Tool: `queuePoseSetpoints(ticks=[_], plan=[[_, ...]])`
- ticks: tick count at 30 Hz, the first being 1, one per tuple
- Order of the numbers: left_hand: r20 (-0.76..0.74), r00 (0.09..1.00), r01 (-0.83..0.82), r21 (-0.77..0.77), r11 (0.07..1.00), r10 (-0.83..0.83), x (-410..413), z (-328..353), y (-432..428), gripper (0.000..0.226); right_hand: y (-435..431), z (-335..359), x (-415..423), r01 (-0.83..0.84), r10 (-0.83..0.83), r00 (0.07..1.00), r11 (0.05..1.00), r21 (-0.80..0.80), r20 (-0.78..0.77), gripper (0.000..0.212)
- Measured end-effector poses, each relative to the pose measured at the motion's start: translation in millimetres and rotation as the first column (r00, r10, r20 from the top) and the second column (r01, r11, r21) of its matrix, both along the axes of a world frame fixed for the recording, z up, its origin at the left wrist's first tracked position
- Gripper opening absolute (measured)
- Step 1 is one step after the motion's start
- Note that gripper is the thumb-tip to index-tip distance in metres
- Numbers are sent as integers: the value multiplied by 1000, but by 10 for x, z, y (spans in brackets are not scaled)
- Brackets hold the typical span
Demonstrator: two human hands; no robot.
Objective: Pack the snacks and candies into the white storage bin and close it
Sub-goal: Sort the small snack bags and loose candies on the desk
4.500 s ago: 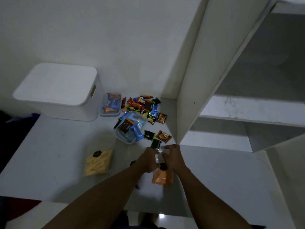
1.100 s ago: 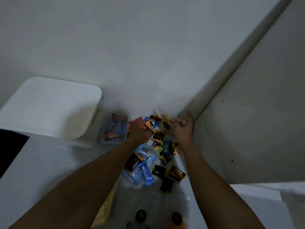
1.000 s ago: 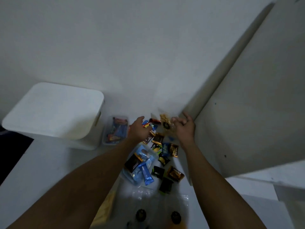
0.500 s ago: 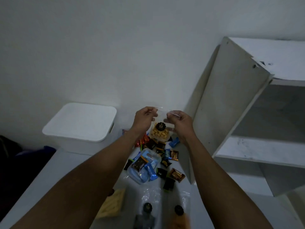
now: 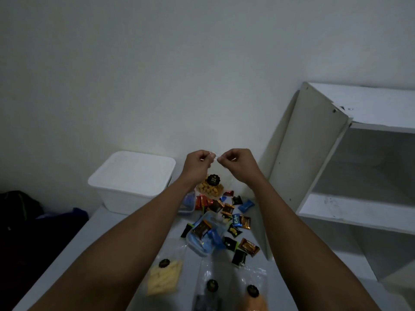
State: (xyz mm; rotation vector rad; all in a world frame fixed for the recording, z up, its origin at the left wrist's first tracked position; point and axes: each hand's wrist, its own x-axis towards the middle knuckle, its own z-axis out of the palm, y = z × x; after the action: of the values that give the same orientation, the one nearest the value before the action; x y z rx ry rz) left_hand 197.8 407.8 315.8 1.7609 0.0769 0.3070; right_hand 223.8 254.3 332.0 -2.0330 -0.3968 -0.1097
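Note:
My left hand (image 5: 197, 167) and my right hand (image 5: 235, 164) pinch the top edge of a clear bag of golden snacks (image 5: 211, 186) with a black round label, held in the air above the pile. The white storage bin (image 5: 132, 182) stands at the back left against the wall, its lid on. Several small wrapped candies (image 5: 233, 215) lie scattered on the white table below my hands. A clear tub (image 5: 205, 236) among them holds blue and brown packets.
Near the front edge lie a bag of pale yellow sticks (image 5: 164, 279), a dark-filled bag (image 5: 207, 295) and an orange-filled bag (image 5: 253, 297). A small clear tray (image 5: 187, 204) sits beside the bin. A white open shelf unit (image 5: 336, 167) stands at the right.
Both hands reached into the back of the candy pile, took the bag of golden snacks and lifted it. They now hold its top edge closer together, above the pile.

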Motion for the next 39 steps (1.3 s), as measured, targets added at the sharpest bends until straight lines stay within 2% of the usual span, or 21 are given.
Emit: queuePoseSetpoints(ticks=[5,9,13,19,23,26,34,39], plan=[[52,998,32,42,999,-35,-63,182,289,18,346,237,-68,-25,31,998,993,-119,51,21],[89,996,21,80,997,-28,-105,306,623,19,719,334,-165,-9,15,996,997,-71,87,20],[127,991,34,56,998,-41,-152,349,979,16,1066,376,-202,7,0,995,997,-73,101,21],[95,993,75,-21,997,-73,-162,371,1443,17,1396,403,-267,57,-56,997,998,-9,50,16],[5,982,186,-59,981,-186,-164,407,1645,11,1561,448,-352,52,-52,998,999,9,17,19],[-4,972,234,-52,971,-235,-161,416,1720,11,1632,473,-394,70,-70,997,998,3,28,18],[5,968,252,-84,964,-252,-189,431,1723,14,1745,491,-406,104,-99,993,991,-88,61,24],[40,975,219,-49,974,-217,-171,463,1744,14,1777,477,-381,85,-79,994,993,-81,72,23]])
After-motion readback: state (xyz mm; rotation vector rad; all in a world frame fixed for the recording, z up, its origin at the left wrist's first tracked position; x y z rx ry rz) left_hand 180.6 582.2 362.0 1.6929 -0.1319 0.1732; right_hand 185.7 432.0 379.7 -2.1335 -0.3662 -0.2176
